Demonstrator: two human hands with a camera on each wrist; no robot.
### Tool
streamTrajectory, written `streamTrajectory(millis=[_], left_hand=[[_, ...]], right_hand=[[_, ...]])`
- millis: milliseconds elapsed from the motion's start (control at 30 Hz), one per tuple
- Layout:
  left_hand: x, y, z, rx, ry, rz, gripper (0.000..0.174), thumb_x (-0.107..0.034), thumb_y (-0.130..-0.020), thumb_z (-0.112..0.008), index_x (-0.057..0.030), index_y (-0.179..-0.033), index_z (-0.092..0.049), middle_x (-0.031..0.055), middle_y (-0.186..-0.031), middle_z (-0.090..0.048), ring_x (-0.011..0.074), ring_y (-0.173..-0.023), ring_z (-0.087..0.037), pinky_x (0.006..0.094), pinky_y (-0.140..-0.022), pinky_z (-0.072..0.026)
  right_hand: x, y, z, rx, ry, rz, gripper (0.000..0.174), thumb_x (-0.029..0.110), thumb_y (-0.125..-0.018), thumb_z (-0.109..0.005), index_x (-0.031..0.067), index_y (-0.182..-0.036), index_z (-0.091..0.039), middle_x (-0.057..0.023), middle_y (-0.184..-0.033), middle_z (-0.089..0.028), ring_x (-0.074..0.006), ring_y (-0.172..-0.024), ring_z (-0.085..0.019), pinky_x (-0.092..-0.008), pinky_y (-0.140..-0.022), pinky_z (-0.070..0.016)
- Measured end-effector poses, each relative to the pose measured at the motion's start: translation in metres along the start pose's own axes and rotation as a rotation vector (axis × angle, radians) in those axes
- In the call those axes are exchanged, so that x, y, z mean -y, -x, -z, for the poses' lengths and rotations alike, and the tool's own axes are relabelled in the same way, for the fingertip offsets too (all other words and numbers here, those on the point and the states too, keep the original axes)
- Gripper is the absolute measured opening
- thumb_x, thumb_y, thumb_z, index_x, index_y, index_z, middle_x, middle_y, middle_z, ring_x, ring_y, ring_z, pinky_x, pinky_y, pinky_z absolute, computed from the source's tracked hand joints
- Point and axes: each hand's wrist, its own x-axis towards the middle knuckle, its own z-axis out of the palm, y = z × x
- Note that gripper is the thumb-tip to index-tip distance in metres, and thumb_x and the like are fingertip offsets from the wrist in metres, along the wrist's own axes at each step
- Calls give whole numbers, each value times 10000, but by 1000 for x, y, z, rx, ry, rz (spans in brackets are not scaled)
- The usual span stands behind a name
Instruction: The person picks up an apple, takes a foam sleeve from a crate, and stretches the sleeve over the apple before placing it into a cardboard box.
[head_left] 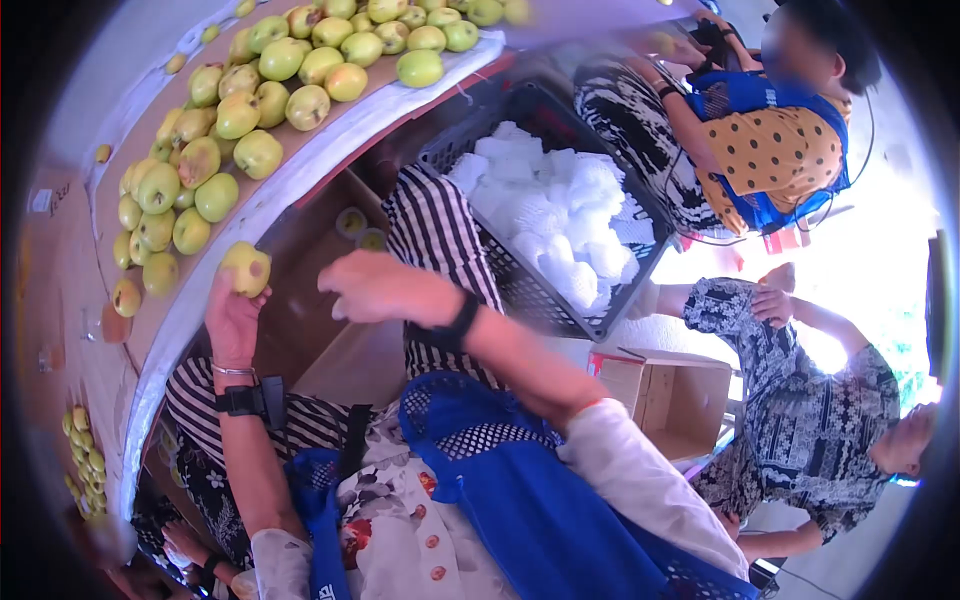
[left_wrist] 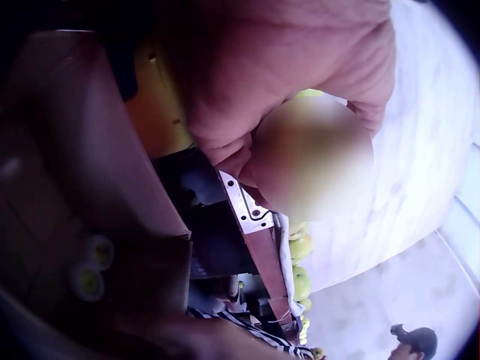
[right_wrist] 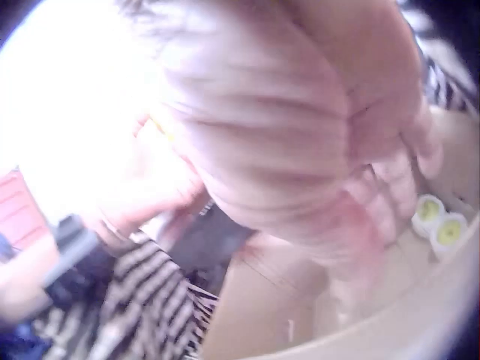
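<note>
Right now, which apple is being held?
The yellow-green apple that the left hand grips; the other apples lie untouched on the table.

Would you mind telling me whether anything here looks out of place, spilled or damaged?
Nothing looks spilled or damaged. The only oddity: a few stray apples lie apart from the main pile along the far side of the table. The held apple looks sound.

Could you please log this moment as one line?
left hand: holds round yellow-green apple at table edge | right hand: empty, over brown cardboard box | box: two foam-wrapped apples
</note>
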Motion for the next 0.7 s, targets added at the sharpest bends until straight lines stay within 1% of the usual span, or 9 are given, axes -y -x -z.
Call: streamTrajectory(millis=[33,100,133,200,267,333,433,533,700], left_hand=[[-1,2,-13,-35,-8,-7,494,-369,-984,-523,11,-1299,-510,183,-1131,-653,194,-826,-623,271,-703,-497],[-3,6,-29,43,-22,41,519,-402,-992,-493,19,-1295,-511,181,-1087,-662,186,-789,-615,264,-674,-489],[-2,8,-34,78,-30,65,533,-418,-996,-478,23,-1294,-512,179,-1065,-666,182,-771,-611,261,-660,-485],[6,8,-42,190,-74,151,588,-474,-1004,-425,39,-1277,-519,175,-1001,-671,179,-722,-610,257,-624,-478],[12,14,-66,234,-76,225,608,-488,-1001,-403,52,-1251,-529,187,-972,-668,189,-703,-622,255,-597,-487],[22,22,-91,274,-22,316,616,-490,-980,-425,56,-1244,-530,204,-989,-665,218,-744,-647,271,-607,-515],[39,33,-120,347,113,433,582,-446,-929,-482,37,-1250,-530,229,-1036,-660,271,-793,-667,284,-626,-538],[62,41,-138,340,147,464,530,-434,-939,-480,-2,-1239,-543,230,-1037,-664,259,-806,-673,279,-630,-536],[81,53,-142,295,26,405,455,-415,-994,-443,-21,-1188,-564,174,-1012,-681,215,-859,-668,308,-710,-536]], right_hand=[[-12,20,17,-198,-77,170,242,177,-814,-675,20,-997,-691,-178,-939,-693,-341,-918,-673,-422,-808,-532],[-7,78,70,-314,-335,-92,193,117,-849,-665,9,-1008,-680,-147,-937,-694,-300,-854,-682,-358,-779,-536],[-23,108,76,-531,-311,-105,203,119,-872,-651,-6,-1031,-674,-134,-900,-694,-243,-797,-684,-326,-727,-539],[-73,166,74,-855,-165,-327,201,69,-917,-565,-28,-1065,-661,-142,-870,-704,-203,-728,-697,-306,-666,-542],[-90,216,74,-975,-81,-745,220,24,-909,-523,-22,-1072,-664,-137,-878,-712,-217,-759,-709,-309,-674,-549],[-132,255,50,-1022,-15,-915,234,49,-852,-562,31,-1048,-688,-176,-915,-712,-316,-873,-695,-414,-812,-528],[-167,281,8,-976,51,-870,281,57,-841,-557,39,-1090,-686,-194,-933,-709,-342,-908,-689,-410,-837,-527],[-172,282,-15,-681,189,-968,313,140,-774,-619,32,-1058,-693,-208,-962,-702,-390,-931,-673,-424,-844,-529],[-165,279,5,-875,2,-1062,313,151,-755,-632,-21,-1012,-683,-215,-890,-698,-320,-842,-686,-384,-784,-522]])
